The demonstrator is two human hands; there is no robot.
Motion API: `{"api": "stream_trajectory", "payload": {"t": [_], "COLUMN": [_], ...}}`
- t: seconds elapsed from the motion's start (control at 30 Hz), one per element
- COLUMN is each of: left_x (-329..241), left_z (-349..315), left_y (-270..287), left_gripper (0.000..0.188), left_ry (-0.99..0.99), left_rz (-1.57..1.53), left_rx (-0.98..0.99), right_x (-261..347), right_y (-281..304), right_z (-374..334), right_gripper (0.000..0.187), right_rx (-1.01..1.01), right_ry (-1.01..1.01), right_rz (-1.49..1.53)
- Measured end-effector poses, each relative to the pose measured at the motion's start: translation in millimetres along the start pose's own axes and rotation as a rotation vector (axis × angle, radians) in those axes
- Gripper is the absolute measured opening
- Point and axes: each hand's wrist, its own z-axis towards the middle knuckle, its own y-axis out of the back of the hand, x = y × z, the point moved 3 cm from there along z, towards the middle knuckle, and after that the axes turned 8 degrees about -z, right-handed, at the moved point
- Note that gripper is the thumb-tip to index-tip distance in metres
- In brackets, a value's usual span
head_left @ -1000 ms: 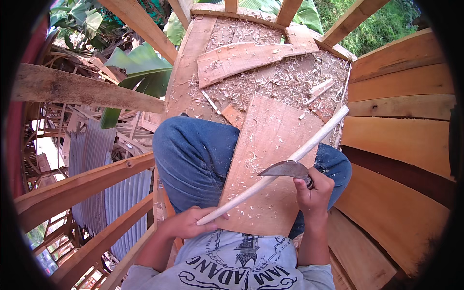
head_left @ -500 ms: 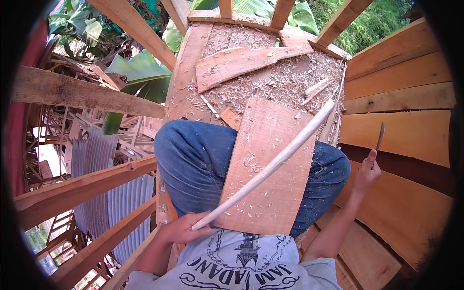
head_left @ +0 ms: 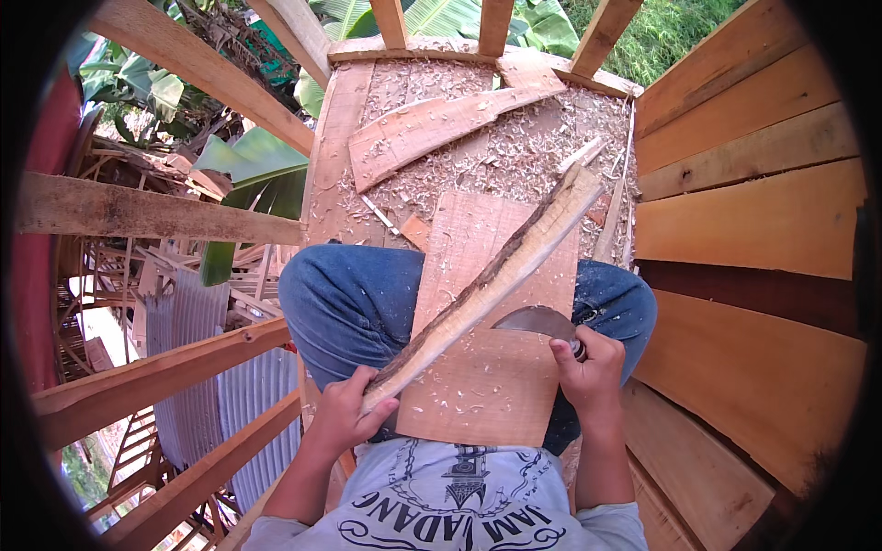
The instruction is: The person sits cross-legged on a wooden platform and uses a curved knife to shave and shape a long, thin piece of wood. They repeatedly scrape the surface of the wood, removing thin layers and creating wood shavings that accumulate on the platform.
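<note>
My left hand (head_left: 352, 411) is wrapped round the lower end of a long stick of wood (head_left: 487, 285), which slants up and away to the right. Dark bark runs along one face of the stick; the other face is pale. In my right hand (head_left: 593, 372) is a knife (head_left: 536, 320) with a broad, curved blade. The blade points left, over the board and close below the stick; I cannot tell whether they touch. A flat wooden board (head_left: 487, 395) lies across my lap between my knees, sprinkled with shavings.
Wood shavings cover the plank floor (head_left: 413, 83) ahead, where a wide, curved board (head_left: 441, 129) lies. Wooden rails (head_left: 165, 216) stand on the left, with corrugated sheets (head_left: 257, 395) beyond them. A plank wall (head_left: 744, 220) closes the right side.
The knife in my right hand has come in from the far right to the board. The stick has turned, so its barked face now shows.
</note>
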Motion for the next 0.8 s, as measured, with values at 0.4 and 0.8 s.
{"api": "stream_trajectory", "payload": {"t": [0.4, 0.8], "left_x": [17.4, 20.8], "left_z": [2.7, 4.3], "left_y": [-14.7, -17.9], "left_gripper": [0.034, 0.033], "left_ry": [-0.167, -0.122], "left_rz": [-0.012, -0.040], "left_rx": [-0.137, -0.157], "right_x": [16.1, 42.6], "right_y": [-9.9, -24.7], "right_z": [20.0, 20.4], "right_gripper": [0.048, 0.050], "right_rx": [-0.099, 0.070], "right_ry": [-0.003, 0.168], "right_rz": [-0.160, -0.260]}}
